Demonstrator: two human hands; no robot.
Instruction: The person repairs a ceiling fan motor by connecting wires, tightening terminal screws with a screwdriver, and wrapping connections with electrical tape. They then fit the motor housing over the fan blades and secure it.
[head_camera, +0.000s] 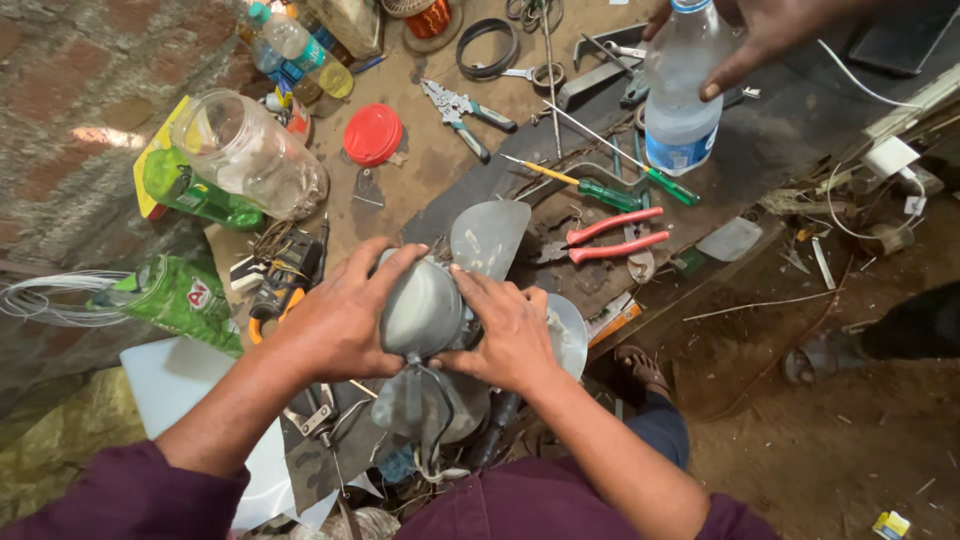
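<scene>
**Both hands on the fan motor**

Over the cluttered workbench (440, 170), I have my two hands wrapped around the grey motor housing (420, 312) of a small fan, close in front of my body. My left hand (340, 322) cups its left side, fingers (385, 268) spread and curved over the dome, the thumb low near the cable. My right hand (510, 330) presses on the right side, fingers close together and bent, their tips lying on the housing's top edge. Neither hand pinches anything; both are clamped flat against the metal. Pale fan blades (488, 235) stick out beyond my fingers, one above, one to the right, one below, and a black cable (438, 400) loops down from the housing.

Another person's hand (765, 35) grips a clear water bottle (682, 85) with a blue label band at the far right of the bench. At my left stands a big clear plastic jar (250, 150), tilted, its red lid (372, 134) lying just beside it. Against the brick wall leans a green bottle (200, 195) in front of a yellow packet; lower down lies a green pouch (180, 297) with a red-and-white mark. Further back stands a bottle with a teal cap (290, 45). Red-handled pliers (610, 238) and a green-handled screwdriver (585, 185) rest right of the blades.
</scene>
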